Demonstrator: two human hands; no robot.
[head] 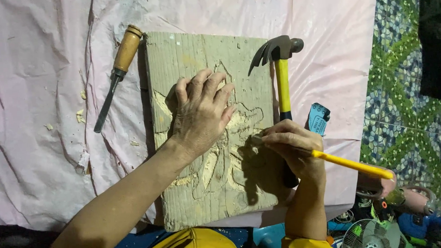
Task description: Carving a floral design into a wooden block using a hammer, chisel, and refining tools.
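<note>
Two bare hands are seen at work on a grey wooden board, which lies on a pink plastic sheet with its long axis running away from the person and a flower-like outline partly carved into its face. The left hand is laid flat on the middle of the board, palm down, its fingers spread and pointing towards the board's far right corner. The right hand is closed around a yellow-handled tool at the board's right edge; the handle is pinched between thumb and fingers, its long axis runs nearly level, the free yellow end points out to the right and slightly towards the person, and the working end is aimed left into the carving, where its tip is hidden by the fingers. Just right of the board a claw hammer is laid with its yellow handle parallel to the board's long side, its dark head at the far end and the claw turned towards the board. Just left of the board a wooden-handled chisel is laid, handle far, blade pointing near and leftward. Pale wood chips are scattered beside the chisel.
</note>
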